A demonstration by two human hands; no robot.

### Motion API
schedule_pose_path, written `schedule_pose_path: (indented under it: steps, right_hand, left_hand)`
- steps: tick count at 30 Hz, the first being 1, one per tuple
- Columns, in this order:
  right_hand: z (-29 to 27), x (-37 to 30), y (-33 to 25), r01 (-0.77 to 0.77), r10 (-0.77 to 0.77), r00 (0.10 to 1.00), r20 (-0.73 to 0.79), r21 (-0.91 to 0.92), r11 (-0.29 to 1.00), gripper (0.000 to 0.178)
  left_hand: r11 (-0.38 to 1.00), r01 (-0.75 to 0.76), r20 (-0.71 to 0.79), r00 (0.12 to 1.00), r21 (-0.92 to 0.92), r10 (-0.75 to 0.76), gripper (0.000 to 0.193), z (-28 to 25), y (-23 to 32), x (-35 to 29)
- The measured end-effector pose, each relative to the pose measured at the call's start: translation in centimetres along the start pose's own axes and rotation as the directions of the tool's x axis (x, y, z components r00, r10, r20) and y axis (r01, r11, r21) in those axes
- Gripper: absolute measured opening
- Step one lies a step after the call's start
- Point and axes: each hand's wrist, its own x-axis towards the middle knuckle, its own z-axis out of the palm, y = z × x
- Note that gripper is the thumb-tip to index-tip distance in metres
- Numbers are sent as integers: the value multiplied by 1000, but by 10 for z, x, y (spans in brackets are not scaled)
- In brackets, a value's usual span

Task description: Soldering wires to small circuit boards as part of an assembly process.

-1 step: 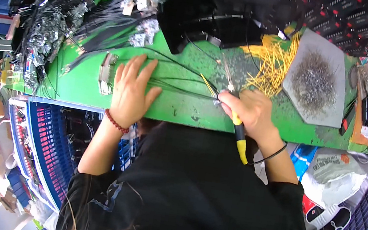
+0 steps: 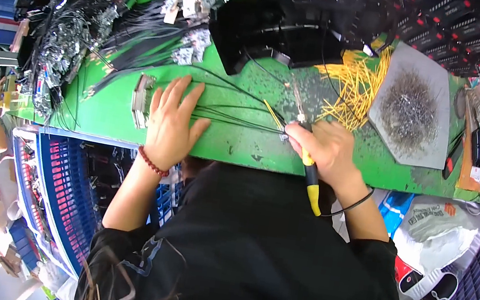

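My left hand [image 2: 173, 118] lies flat on the green bench with its fingers apart, over several thin black cables [image 2: 238, 123]. Just left of its fingers is a metal-shelled connector [image 2: 141, 101]. The cables run right toward my right hand [image 2: 328, 148], which is closed around a soldering iron [image 2: 312, 176] with a yellow and black handle. The iron's metal shaft points away from me, and its cord hangs by my wrist. Close to the thumb, a thin yellow tube [image 2: 271, 113] lies by the cable ends. Whether the right fingers also pinch a cable end is hidden.
Yellow tubes [image 2: 353, 95] are heaped beyond my right hand, beside a grey plate [image 2: 437, 139] covered in dark clippings. A black tray [image 2: 271, 24] stands at the back. Foil-wrapped cable bundles [image 2: 71, 32] pile up at left. Blue baskets [image 2: 61, 185] sit below the bench edge.
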Motion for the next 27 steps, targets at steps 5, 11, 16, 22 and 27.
schedule_pose_path:
  steps: [5,11,16,22,27]
  right_hand:
    - [7,13,-22,-114,118,989,-94,47,992,35]
    - [2,2,-8,-190,294,859,-419,273,943,27]
    - [-13,-24,16,-239,419,791,-446,404,883,21]
    - [-19,-35,10,-267,471,779,-414,461,846,22]
    - [-19,-34,13,-282,477,790,-385,462,841,21]
  left_hand:
    - [996,46,-53,998,73,-43,60,-15,-17,-12]
    - [977,-125,-346,936,-172,58,60,-30,1,34]
    - [921,-240,-527,849,-307,45,63,-34,24,117]
    - [862,-187,-501,861,-471,-87,29,-17,18,137]
    - [963,-232,-699,711,-135,74,36,-15,30,133]
